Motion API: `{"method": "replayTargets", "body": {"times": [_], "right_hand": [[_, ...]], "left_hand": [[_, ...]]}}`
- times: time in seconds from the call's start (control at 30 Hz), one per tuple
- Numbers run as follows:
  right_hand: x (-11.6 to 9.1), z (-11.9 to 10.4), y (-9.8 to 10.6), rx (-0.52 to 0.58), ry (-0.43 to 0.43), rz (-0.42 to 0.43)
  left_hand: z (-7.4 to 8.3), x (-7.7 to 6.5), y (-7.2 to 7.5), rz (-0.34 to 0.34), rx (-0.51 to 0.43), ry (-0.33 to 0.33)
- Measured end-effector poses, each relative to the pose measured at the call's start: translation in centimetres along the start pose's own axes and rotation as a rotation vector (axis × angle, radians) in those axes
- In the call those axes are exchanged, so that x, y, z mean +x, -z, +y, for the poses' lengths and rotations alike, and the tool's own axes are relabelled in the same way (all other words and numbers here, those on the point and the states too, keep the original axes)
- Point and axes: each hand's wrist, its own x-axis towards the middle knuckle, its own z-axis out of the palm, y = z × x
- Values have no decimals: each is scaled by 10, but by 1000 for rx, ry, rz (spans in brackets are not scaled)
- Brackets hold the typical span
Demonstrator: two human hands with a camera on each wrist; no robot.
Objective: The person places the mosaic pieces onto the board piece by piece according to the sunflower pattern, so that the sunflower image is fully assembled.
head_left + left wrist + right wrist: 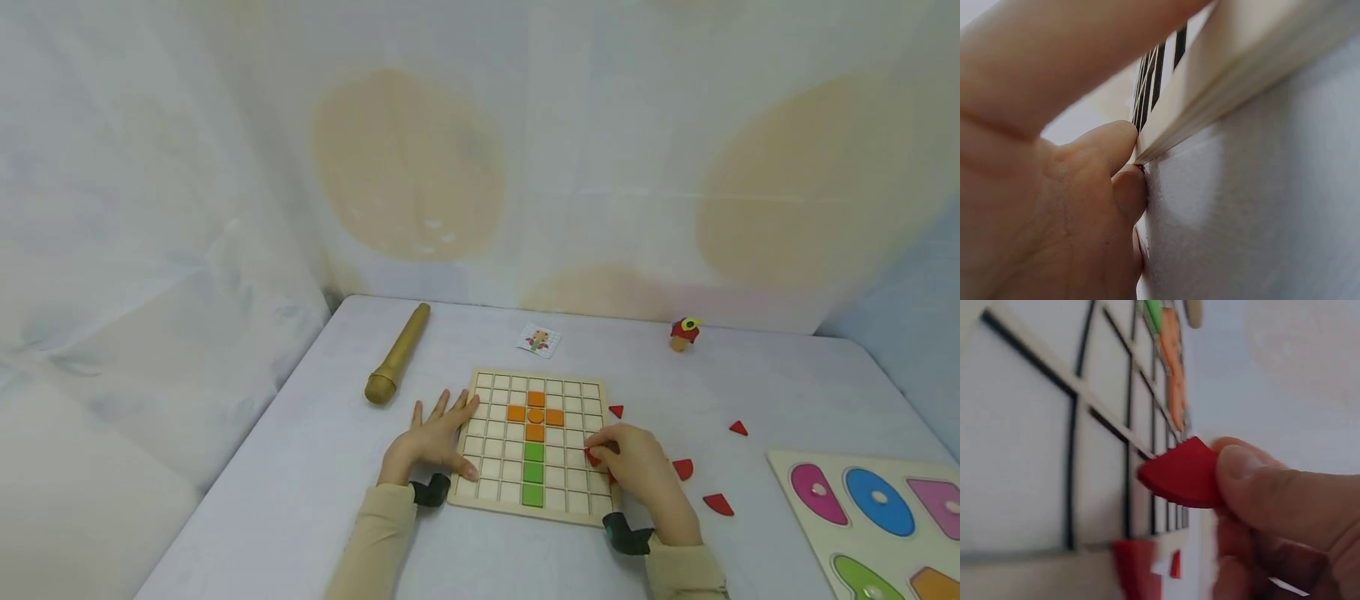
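Note:
A wooden grid board (517, 509) lies on the table. My left hand (433, 440) spreads its fingers at the board's left side, thumb and fingertips on its edge. Between thumb and forefinger, my right hand (639, 468) pinches a red quarter-circle piece (1186, 476) over the right-hand squares. On the grid, orange squares surround an orange round piece (536, 416) in a cross, with a column of green squares (533, 472) below. Another red piece (1138, 569) shows at the board's edge in the right wrist view, partly hidden by my hand in the head view.
Loose red pieces (718, 504) lie right of the board. A knob puzzle (821, 533) sits at the front right. Behind the board are a picture card (538, 341) and a small red toy bird (684, 334). A gold toy microphone (399, 353) lies at the back left.

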Motion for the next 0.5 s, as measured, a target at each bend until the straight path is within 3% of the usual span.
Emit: {"method": "replayTargets", "body": {"times": [0.17, 0.5], "right_hand": [[6, -3, -19, 22, 80, 92], [12, -2, -32, 115, -15, 105]], "left_hand": [[0, 0, 0, -4, -2, -1], [-1, 1, 0, -1, -1, -2]]}}
